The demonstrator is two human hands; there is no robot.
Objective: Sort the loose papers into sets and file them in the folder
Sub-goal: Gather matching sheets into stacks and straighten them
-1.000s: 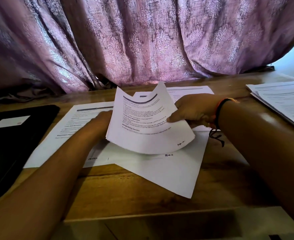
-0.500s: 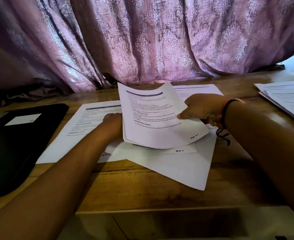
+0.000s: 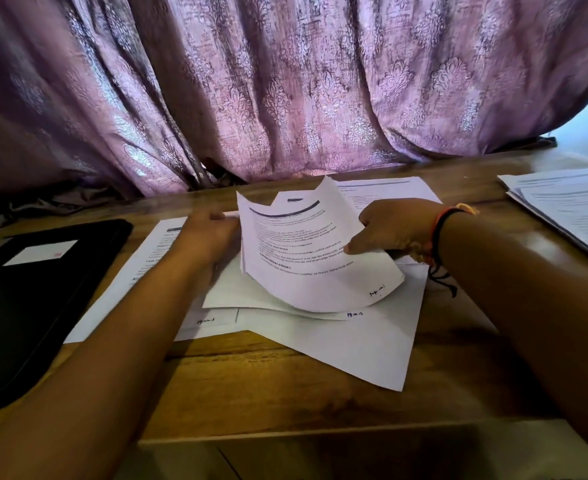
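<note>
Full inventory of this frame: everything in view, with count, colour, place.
curtain: one, purple patterned, behind the table.
table: one, brown wood, foreground.
folder: one, black, white label, table's left.
flat sheets: several, white, overlapping at centre.
held sheets: at least two, white printed, curled above the flat sheets.
paper stack: one, white, far right.
wristbands: a few, red and black, right wrist.
left hand: blurred, at the held sheets' left edge; grip unclear.
right hand: pinches the held sheets' right side.
</note>
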